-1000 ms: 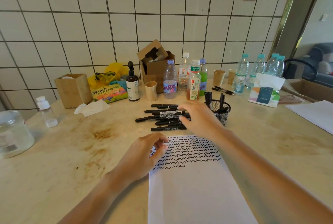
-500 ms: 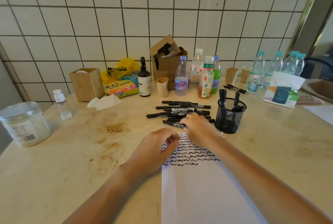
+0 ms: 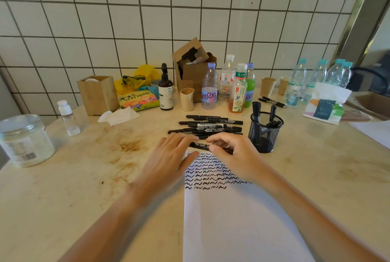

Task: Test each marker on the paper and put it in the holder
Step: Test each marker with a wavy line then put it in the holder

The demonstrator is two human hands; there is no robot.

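A black marker [image 3: 201,146] lies level just above the top edge of the white paper [image 3: 236,223], held between both hands. My right hand [image 3: 234,156] grips its right part with curled fingers. My left hand [image 3: 168,156] pinches its left end between fingers and thumb. The upper part of the paper carries several rows of black squiggles. Behind the hands lies a pile of black markers [image 3: 211,124]. The black mesh holder [image 3: 264,135] stands right of the pile with a few markers upright in it.
Bottles [image 3: 209,88], paper cups [image 3: 186,99] and an open cardboard box [image 3: 194,67] line the back by the tiled wall. A wooden box [image 3: 98,95] and a plastic jar [image 3: 25,139] stand at the left, a tissue pack [image 3: 325,105] at the right.
My right hand drew one marker from the pile toward the paper. My left hand left the paper's corner and reached forward to the marker's left end. The camera tilted and moved closer.
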